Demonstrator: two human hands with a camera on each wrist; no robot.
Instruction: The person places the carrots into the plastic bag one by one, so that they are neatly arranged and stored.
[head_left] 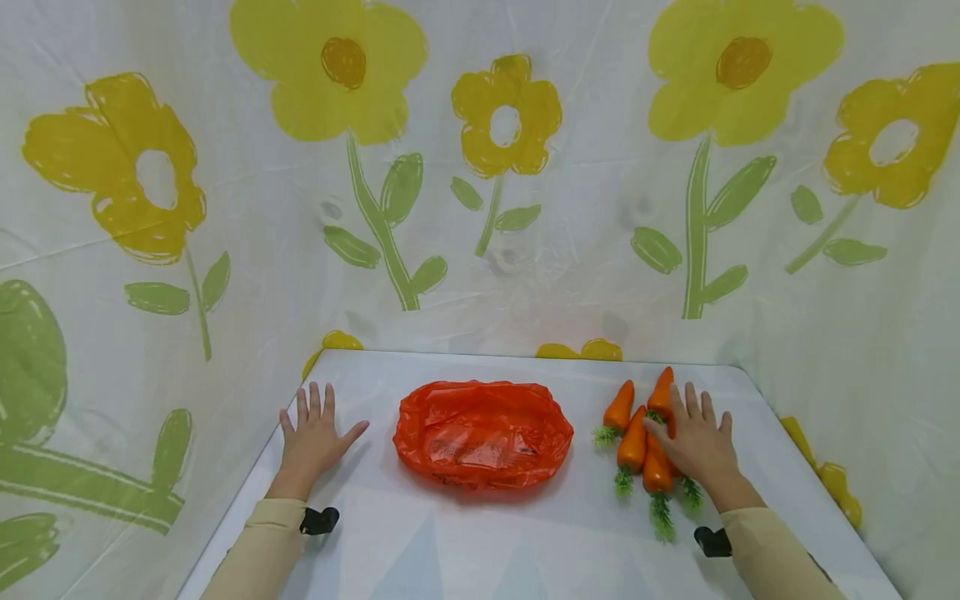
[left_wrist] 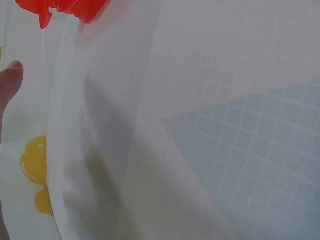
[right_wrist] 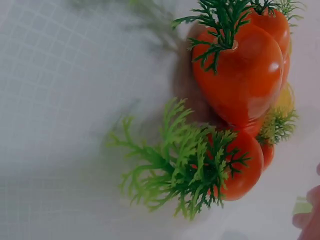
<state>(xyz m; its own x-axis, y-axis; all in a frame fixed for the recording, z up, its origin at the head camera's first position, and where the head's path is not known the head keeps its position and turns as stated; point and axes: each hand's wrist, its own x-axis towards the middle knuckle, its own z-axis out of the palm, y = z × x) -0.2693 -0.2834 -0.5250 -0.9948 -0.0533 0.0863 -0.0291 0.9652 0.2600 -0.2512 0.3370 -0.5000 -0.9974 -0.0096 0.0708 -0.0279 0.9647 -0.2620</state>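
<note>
My left hand [head_left: 311, 440], fingers spread, is over the left side of the white table, left of the red plastic bag [head_left: 480, 433] and apart from it. That bag lies as a wide oval with a raised, crinkled rim; whether anything is under it I cannot tell. On the right, several orange carrots [head_left: 632, 446] with green leafy tops lie in a loose pile. My right hand [head_left: 703, 446], its fingers spread too, is over the pile's right edge and hides part of it. Carrots [right_wrist: 240, 75] fill much of the right wrist view; contact with them is unclear.
The white table [head_left: 375, 542] has pale blue triangles near its front. A white cloth [head_left: 570, 275] with yellow flowers hangs behind and at both sides. Each wrist bears a black strap piece [head_left: 321, 521].
</note>
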